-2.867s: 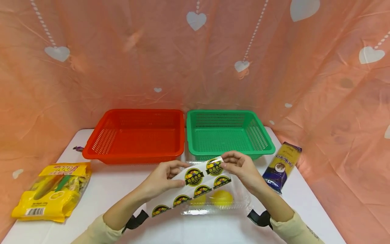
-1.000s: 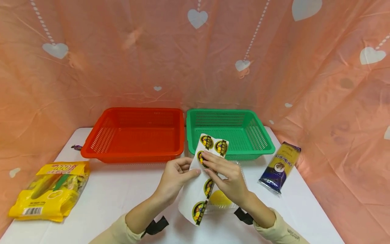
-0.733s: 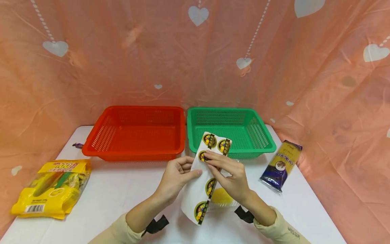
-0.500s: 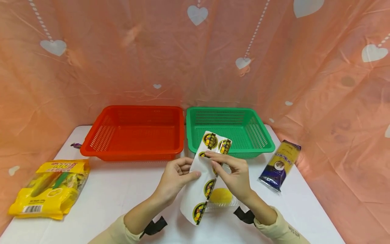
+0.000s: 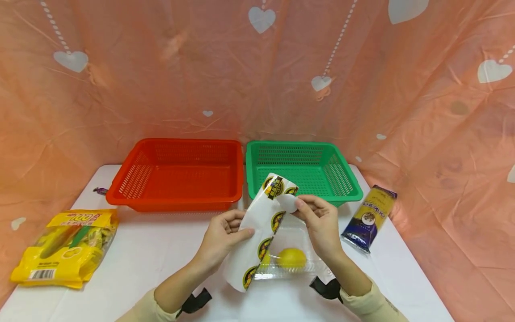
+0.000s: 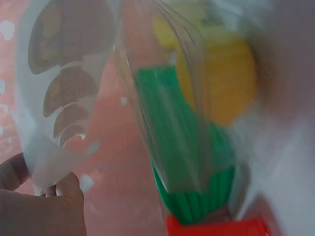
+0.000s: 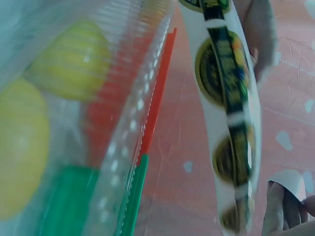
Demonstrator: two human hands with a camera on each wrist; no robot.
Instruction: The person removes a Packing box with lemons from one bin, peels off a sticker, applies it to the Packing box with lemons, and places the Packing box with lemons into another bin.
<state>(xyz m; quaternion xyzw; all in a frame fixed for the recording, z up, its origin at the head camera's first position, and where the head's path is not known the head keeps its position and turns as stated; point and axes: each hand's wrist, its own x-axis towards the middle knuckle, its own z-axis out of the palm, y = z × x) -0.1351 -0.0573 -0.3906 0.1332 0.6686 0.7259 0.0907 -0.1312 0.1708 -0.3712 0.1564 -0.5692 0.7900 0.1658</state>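
My left hand (image 5: 225, 237) grips a white sheet of round fruit stickers (image 5: 257, 223) by its left edge, thumb on the front. The sheet is held tilted, its backing translucent in the left wrist view. Between the thumb and fingers of my right hand (image 5: 323, 226) a round sticker (image 5: 288, 202) is pinched, its white back showing, right at the sheet's right edge. Behind and below the sheet lies a clear plastic clamshell box (image 5: 295, 232) with yellow fruits (image 5: 292, 258) inside. The sheet hides the box's left part in the head view.
A red basket (image 5: 175, 208) and a green basket (image 5: 350, 197) stand side by side at the back. To the left lie a yellow snack bag (image 5: 60, 273) and a small purple-wrapped candy (image 5: 100, 191). A gold and purple packet (image 5: 370, 218) lies at the right edge.
My right hand has come off the sheet's face and moved right, lifting a round sticker away from it. My left hand and the sheet have shifted slightly left, uncovering more of the box.
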